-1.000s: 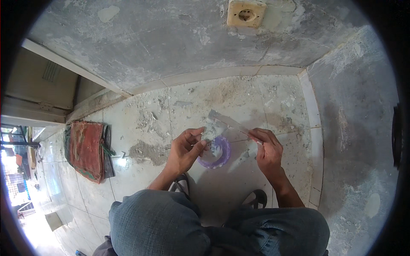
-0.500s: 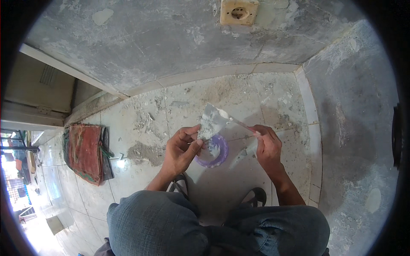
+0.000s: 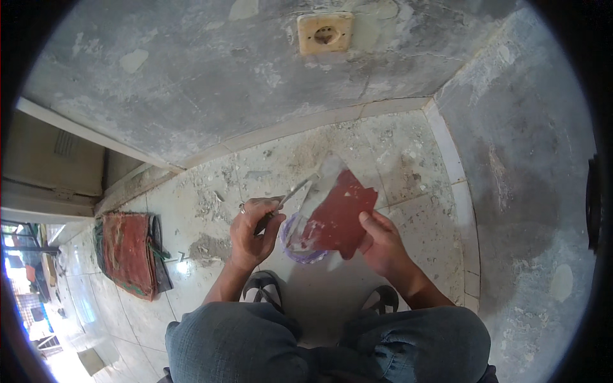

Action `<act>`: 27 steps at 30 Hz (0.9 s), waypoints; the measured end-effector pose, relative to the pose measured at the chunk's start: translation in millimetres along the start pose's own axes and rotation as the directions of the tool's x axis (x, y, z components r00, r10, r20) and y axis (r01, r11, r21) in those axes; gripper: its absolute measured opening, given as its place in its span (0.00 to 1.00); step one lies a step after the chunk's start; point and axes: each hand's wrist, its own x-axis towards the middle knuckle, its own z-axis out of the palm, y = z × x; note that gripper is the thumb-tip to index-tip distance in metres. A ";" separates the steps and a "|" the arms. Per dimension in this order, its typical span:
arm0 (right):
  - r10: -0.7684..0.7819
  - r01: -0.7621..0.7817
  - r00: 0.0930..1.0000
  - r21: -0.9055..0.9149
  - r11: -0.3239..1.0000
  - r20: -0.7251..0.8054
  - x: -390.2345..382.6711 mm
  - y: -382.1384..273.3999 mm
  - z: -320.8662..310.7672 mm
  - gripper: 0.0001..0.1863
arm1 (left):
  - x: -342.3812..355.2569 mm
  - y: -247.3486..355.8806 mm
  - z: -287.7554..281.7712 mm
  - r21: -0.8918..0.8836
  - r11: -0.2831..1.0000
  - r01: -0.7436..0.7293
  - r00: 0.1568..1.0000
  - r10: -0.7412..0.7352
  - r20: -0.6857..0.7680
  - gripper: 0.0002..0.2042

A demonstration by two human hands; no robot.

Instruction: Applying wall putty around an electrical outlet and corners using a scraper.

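1. The left hand [image 3: 254, 231] is closed round the handle of a thin metal tool, seemingly a putty knife [image 3: 295, 190], whose blade slants up and right to touch the top edge of the board.
2. The right hand [image 3: 382, 244] pinches the red board [image 3: 338, 217] by its right edge, thumb on the face, fingers behind. The board is smeared pale with putty along its left and top.
3. Half a second ago the red face was not showing, only a pale smeared surface held between the hands, with the right hand on a thin tool; now the board is turned to show its red face and the knife lies in the left hand. I judge the putty is being scraped or gathered along the board's edge.
4. Just under the board, below and between the hands, sits a purple-rimmed tub [image 3: 300, 250], mostly hidden.
5. Nearer the body are denim knees [image 3: 319, 348] and two sandals [image 3: 263, 288], in a crouch.
6. The floor [image 3: 408, 159] is pale tile, dusty, strewn with plaster crumbs.
7. Far left of the left hand lies a folded red cloth [image 3: 128, 252].
8. Beyond the hands, a patched grey wall [image 3: 211, 83] carries a cream socket [image 3: 324, 32]; a second wall meets it to the right.
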 end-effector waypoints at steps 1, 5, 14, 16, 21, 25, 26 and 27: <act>0.033 -0.040 0.998 0.125 0.991 0.055 0.6 4.4 1.5 0.18 | 2.8 0.2 -0.6 -0.001 1.000 -0.002 1.000 0.002 0.007 0.18; 0.061 -0.077 0.992 0.152 0.985 0.111 -0.4 5.3 2.5 0.18 | 10.0 -6.0 -2.1 0.122 0.972 -0.203 0.978 0.194 0.080 0.19; 0.083 -0.099 0.985 0.102 0.990 0.152 -9.6 -11.9 7.9 0.18 | 5.1 -21.7 -4.5 0.185 0.939 -0.289 0.957 0.281 0.070 0.16; 0.078 -0.089 0.989 0.084 0.993 0.125 -9.4 -13.9 6.3 0.17 | 7.9 -23.7 -9.7 0.205 0.928 -0.310 0.951 0.298 0.089 0.16; 0.052 -0.056 0.994 0.045 0.997 0.094 -5.1 -9.8 -3.9 0.17 | 6.5 -31.8 -16.0 0.224 0.921 -0.318 0.945 0.290 0.150 0.17; 0.017 -0.024 0.994 0.068 0.997 0.112 -3.2 -19.3 -6.8 0.18 | 10.8 -36.8 -22.0 0.287 0.893 -0.348 0.925 0.277 0.259 0.16; -0.020 0.013 0.993 0.061 0.998 0.114 -1.5 -23.6 -6.8 0.18 | 10.9 -37.5 -23.1 0.283 0.890 -0.358 0.922 0.289 0.257 0.16; -0.033 0.027 0.993 0.059 0.998 0.116 0.7 -28.3 -5.5 0.18 | 7.7 -36.1 -24.9 0.305 0.920 -0.245 0.963 0.193 0.191 0.14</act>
